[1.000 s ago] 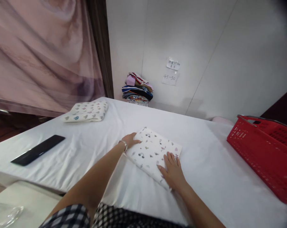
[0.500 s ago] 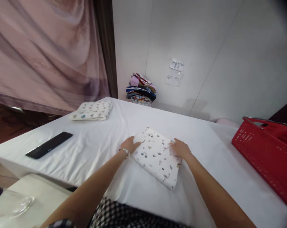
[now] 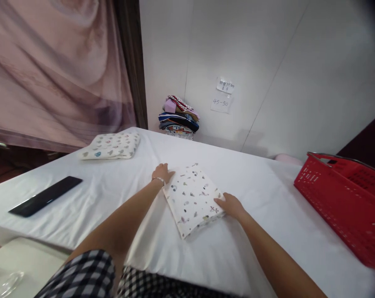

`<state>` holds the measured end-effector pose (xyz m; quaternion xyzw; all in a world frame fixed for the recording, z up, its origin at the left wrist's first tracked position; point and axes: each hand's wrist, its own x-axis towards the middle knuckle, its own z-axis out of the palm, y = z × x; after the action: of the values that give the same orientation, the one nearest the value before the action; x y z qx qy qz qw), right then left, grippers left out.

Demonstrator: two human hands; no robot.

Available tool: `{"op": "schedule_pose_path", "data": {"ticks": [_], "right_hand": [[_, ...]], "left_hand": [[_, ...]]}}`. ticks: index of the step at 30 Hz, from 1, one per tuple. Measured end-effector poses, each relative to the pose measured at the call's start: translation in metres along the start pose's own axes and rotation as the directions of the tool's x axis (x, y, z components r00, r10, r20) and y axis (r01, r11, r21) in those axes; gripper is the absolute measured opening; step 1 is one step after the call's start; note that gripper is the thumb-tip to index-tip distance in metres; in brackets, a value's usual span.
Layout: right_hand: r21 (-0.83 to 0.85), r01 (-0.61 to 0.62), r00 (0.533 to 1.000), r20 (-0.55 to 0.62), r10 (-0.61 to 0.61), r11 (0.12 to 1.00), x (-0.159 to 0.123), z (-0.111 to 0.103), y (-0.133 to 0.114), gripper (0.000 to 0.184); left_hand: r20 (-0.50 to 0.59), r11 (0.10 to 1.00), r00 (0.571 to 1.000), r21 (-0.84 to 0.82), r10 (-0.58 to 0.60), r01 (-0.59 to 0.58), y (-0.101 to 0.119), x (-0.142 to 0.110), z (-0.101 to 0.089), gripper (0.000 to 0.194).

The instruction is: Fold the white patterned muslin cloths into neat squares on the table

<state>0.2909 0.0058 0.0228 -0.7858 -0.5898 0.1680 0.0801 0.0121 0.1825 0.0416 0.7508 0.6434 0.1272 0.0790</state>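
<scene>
A folded white cloth with small printed rainbows, birds and plants lies slantwise on the white-covered table, one corner toward me. My left hand, a bracelet at its wrist, is closed at the cloth's left edge; the thumb lies along that edge and the fingertips are partly hidden. At the right corner my right hand grips the layers, its thumb on top and its fingers out of sight below. Farther left rests another folded white cloth, with grey heart-like prints, apart from both hands.
A black flat slab lies on the left of the table. On the right stands a red plastic basket. Folded fabrics are stacked behind the table by the wall. A clear object sits on a lower pale surface.
The cloth has turned clockwise, its near corner swinging left. My left hand has moved up and left, my right hand slightly down along the edge. The view has shifted slightly right.
</scene>
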Motion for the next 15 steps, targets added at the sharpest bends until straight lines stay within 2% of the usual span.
{"op": "schedule_pose_path", "data": {"ticks": [1,4,6,8,10,11,15], "right_hand": [[-0.003,0.006,1.0,-0.003,-0.006,1.0,0.0,0.0,-0.001,0.049],[-0.012,-0.007,0.999,0.038,0.007,1.0,0.002,-0.001,-0.003,0.049],[-0.036,-0.036,0.997,0.067,0.038,0.999,0.005,-0.002,-0.007,0.049],[-0.051,-0.05,0.995,0.083,0.055,0.997,0.007,-0.003,-0.01,0.05],[-0.046,-0.038,0.995,0.089,0.042,0.998,0.008,-0.004,-0.012,0.05],[-0.039,-0.028,0.996,0.085,0.031,0.999,0.008,-0.004,-0.012,0.049],[-0.013,-0.026,0.997,0.073,0.027,1.0,0.005,-0.006,-0.011,0.048]], "left_hand": [[-0.038,0.999,0.999,-0.046,-0.016,0.015,-0.005,-0.008,0.005,0.054],[-0.12,0.966,0.975,-0.202,-0.19,0.163,-0.024,-0.036,0.015,0.061],[-0.051,0.912,0.951,-0.301,-0.306,0.278,-0.033,-0.05,0.015,0.066],[0.079,0.864,0.929,-0.346,-0.361,0.365,-0.035,-0.06,0.013,0.07],[0.169,0.867,0.927,-0.33,-0.336,0.374,-0.028,-0.065,0.013,0.075],[0.185,0.888,0.938,-0.311,-0.293,0.339,-0.023,-0.066,0.015,0.076],[0.183,0.935,0.962,-0.255,-0.203,0.245,0.0,-0.061,0.022,0.072]]}}
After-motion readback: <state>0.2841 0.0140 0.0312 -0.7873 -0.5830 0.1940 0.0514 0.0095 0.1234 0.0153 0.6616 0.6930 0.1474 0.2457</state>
